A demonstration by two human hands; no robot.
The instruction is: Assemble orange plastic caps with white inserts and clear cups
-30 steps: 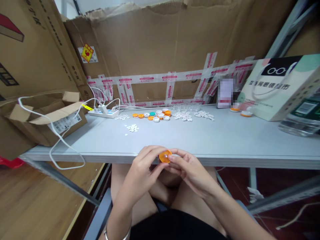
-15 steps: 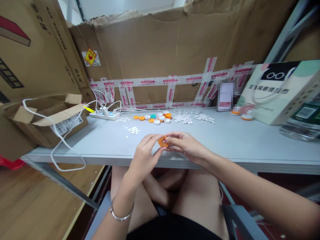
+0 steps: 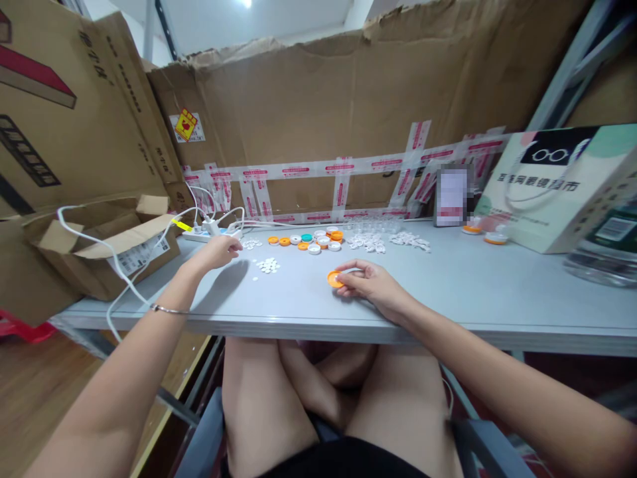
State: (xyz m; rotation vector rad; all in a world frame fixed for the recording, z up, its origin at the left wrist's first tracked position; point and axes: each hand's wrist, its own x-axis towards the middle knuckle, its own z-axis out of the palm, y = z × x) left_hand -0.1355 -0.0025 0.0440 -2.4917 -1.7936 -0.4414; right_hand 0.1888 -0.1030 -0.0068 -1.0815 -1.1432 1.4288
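My right hand (image 3: 365, 282) is closed on the rim of an orange round cap (image 3: 333, 279) just above the front part of the table, its hollow side showing. A small pale spot shows where the fingertips meet the cap. Farther left, my left hand (image 3: 219, 252) reaches over the table beside small white pieces (image 3: 251, 244). Its fingers are curled together, and whatever may be between them is hidden. Closer to me lies a heap of small white discs (image 3: 269, 265). Beyond the hands stands a cluster of orange, white and green caps (image 3: 306, 238).
White plastic pieces (image 3: 367, 243) lie right of the caps, with clear parts (image 3: 383, 224) behind them. A power strip (image 3: 199, 234) with white cables and an open carton (image 3: 119, 245) are left. A phone (image 3: 452, 196), paper bag (image 3: 535, 192) and large bottle (image 3: 604, 242) stand right.
My left hand has left the orange cap and moved left and away to the white pieces. My right hand still holds the cap, now a little farther right.
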